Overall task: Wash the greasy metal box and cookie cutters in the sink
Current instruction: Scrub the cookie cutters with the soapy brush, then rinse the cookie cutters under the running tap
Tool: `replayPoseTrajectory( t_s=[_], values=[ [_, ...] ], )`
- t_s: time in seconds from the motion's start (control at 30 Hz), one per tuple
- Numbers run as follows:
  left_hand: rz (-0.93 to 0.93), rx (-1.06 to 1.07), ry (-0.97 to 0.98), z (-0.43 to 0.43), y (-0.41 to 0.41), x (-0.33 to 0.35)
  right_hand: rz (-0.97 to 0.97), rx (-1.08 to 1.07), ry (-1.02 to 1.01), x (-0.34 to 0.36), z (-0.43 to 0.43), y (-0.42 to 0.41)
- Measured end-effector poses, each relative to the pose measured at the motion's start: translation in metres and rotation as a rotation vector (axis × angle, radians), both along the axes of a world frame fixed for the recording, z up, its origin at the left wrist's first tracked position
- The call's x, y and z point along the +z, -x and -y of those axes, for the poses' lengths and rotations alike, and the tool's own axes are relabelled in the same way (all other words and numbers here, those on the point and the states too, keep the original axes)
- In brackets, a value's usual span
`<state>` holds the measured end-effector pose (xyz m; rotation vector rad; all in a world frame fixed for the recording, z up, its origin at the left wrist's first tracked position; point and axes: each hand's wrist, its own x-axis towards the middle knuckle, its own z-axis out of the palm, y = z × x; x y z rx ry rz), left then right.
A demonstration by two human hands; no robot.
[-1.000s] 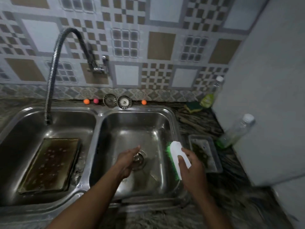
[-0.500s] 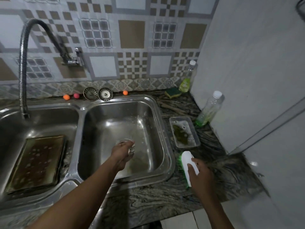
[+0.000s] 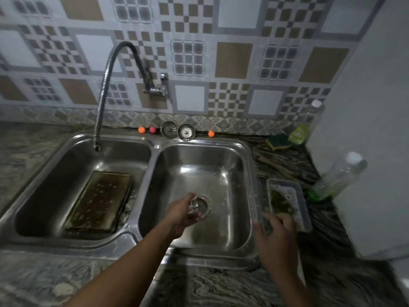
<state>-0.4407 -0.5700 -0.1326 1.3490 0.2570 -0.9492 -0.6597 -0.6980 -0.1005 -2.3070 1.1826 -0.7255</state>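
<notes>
Pinches, with the left hand point(image 3: 182, 212), a small shiny metal cookie cutter point(image 3: 194, 204) just above the drain in the right basin of the steel double sink point(image 3: 152, 147). Holds the right hand point(image 3: 277, 235) over the sink's right rim, at the near end of a clear plastic tray point(image 3: 303, 209) containing a green scouring pad point(image 3: 280, 203); too blurred to tell its grip. Has the greasy rectangular metal box point(image 3: 99, 200) lying flat in the left basin.

A single head-worn camera looks forward and steeply down from close above the double sink point(image 3: 250, 156), facing the tiled wall point(image 3: 221, 52). The worktop point(image 3: 221, 284) fills the lower frame, with both forearms reaching in from below.
</notes>
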Motion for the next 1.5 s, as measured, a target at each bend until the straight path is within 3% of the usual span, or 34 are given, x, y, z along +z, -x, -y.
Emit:
replayPoseTrajectory(
  t_s=[0.33,0.53,0.73,0.97,1.2,1.37,1.5],
  values=[
    [0.123,0.132,-0.044,-0.107,-0.058,0.023,0.051,0.501,-0.227,-0.001,-0.091,-0.159],
    [0.164,0.179,-0.141,-0.174,-0.122,0.008,-0.011,0.652,-0.420,-0.007,-0.172,-0.248],
    [0.179,0.010,-0.151,-0.213,-0.175,-0.015,-0.087,0.493,-0.488,-0.040,-0.231,-0.302],
    [-0.019,-0.327,-0.102,-0.233,-0.200,-0.042,-0.255,0.289,-0.469,-0.056,-0.253,-0.334],
    [-0.060,-0.532,-0.130,-0.231,-0.209,-0.045,-0.414,0.268,-0.485,-0.066,-0.248,-0.347],
    [-0.004,-0.537,-0.181,-0.229,-0.218,-0.044,-0.356,0.211,-0.478,-0.063,-0.239,-0.354],
    [0.193,-0.402,-0.204,-0.222,-0.228,-0.036,-0.096,0.151,-0.449,-0.021,-0.202,-0.371]
  ],
)
